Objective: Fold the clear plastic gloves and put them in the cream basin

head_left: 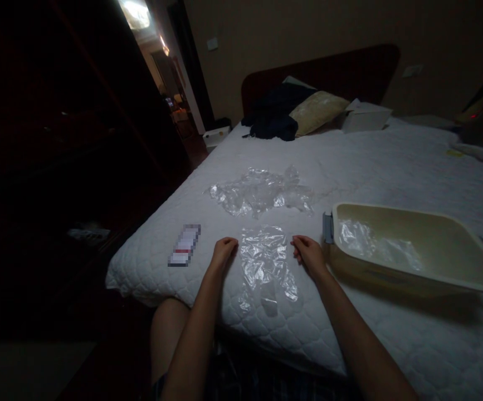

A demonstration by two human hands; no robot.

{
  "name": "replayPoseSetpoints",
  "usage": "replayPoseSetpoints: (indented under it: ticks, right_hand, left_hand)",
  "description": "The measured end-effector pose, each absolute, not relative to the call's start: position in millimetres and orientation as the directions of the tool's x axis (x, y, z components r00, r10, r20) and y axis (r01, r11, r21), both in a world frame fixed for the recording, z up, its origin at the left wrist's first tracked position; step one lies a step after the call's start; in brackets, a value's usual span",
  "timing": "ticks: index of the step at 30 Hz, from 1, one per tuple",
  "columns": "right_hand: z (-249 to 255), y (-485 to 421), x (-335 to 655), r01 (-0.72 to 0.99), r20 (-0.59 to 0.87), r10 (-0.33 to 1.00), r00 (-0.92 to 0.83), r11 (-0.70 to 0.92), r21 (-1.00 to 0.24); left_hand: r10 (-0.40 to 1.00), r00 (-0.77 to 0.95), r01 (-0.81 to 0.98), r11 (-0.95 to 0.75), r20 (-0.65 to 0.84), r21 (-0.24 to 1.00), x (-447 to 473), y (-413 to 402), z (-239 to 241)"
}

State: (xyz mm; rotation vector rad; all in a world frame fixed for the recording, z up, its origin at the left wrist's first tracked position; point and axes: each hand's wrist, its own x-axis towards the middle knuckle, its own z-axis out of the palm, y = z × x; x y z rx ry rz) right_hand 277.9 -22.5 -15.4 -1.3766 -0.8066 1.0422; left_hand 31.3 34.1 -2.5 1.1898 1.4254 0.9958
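Observation:
A clear plastic bag (266, 262) lies flat on the white quilted bed (391, 345) right in front of me. My left hand (223, 252) rests curled at the bag's left edge, fingers pinched on the plastic. My right hand (308, 253) is curled at the bag's right edge, also closed on the plastic. A crumpled heap of more clear plastic bags (262, 192) lies a little farther up the bed.
A beige plastic basin (433, 262) with clear plastic inside stands to the right of my right hand. A small flat box (185, 245) lies left of my left hand. Pillows (318, 111), dark clothing (274, 117) and a white box (366, 118) sit by the headboard. The bed's left edge drops to a dark floor.

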Motion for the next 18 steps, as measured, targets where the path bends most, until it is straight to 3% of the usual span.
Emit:
replayPoseSetpoints:
  ticks: [9,18]
  right_hand:
    - [-5.6,-4.5,292.8,-0.063,-0.190,0.982,0.021,-0.188,-0.980]
    - [-14.0,1.1,294.8,-0.080,-0.232,0.972,0.021,-0.230,-0.970]
  left_hand:
    - [0.923,0.183,0.145,0.316,-0.339,0.938,18.5,55.0,3.9]
    - [0.884,0.332,0.165,0.289,-0.330,0.943,23.6,55.6,4.0]
